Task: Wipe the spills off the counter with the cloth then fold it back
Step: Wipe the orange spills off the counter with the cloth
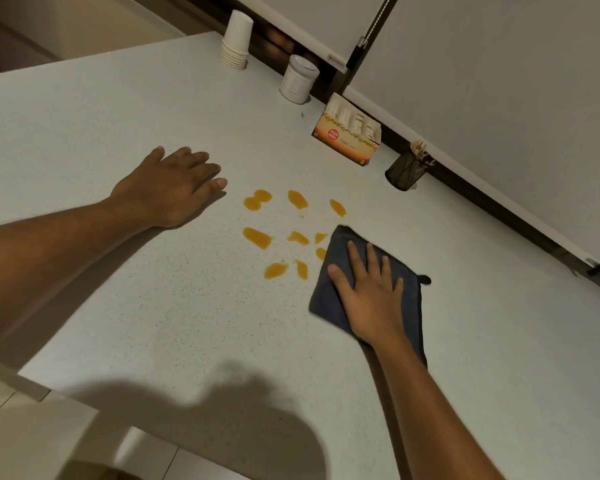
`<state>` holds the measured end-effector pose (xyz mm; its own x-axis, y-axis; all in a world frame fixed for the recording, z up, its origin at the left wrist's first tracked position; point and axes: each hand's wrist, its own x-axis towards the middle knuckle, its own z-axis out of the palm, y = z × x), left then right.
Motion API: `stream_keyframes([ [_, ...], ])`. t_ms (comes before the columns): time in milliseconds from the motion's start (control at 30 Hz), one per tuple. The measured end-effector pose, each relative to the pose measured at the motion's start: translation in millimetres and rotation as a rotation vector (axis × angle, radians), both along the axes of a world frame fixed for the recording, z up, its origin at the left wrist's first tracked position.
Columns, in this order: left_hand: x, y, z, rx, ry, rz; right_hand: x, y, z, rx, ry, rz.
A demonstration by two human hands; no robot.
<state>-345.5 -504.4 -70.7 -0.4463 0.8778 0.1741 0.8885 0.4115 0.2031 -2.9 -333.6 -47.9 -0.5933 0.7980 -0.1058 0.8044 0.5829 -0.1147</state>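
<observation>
The folded dark cloth (329, 296) lies flat on the desk (153, 323), its upper corner touching the nearest of the orange spills (278, 233), which spread from the cloth's 10 o'clock side. The right hand (371, 296) presses palm-down on the cloth, grip open, fingers spread, nothing clasped. The left hand (174, 185) rests flat on the desk at 9 o'clock of the spills, grip open and empty. Along the wall edge from 11 to 2 o'clock stand a stack of paper cups (236, 41), a white jar (297, 79), a tea box (349, 136) and a mesh holder (407, 169)
</observation>
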Motion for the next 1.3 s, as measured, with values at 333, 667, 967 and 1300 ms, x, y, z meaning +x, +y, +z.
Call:
stream_keyframes([
  [333,1.9,3.8,-3.4,-0.013,-0.017,0.036,31.1,-47.7,-6.9,0.036,-0.012,0.076],
  [667,5.3,1.5,3.1,-0.006,-0.037,0.046,-101.2,59.3,2.0,-0.031,0.023,-0.041],
  [967,1.3,-0.1,-2.2,-0.020,-0.042,0.027,-5.8,-45.5,-5.3,0.042,0.029,0.181],
  [1300,-0.7,6.5,-12.5,0.022,-0.032,0.050,33.7,81.2,3.7,0.006,0.022,-0.023],
])
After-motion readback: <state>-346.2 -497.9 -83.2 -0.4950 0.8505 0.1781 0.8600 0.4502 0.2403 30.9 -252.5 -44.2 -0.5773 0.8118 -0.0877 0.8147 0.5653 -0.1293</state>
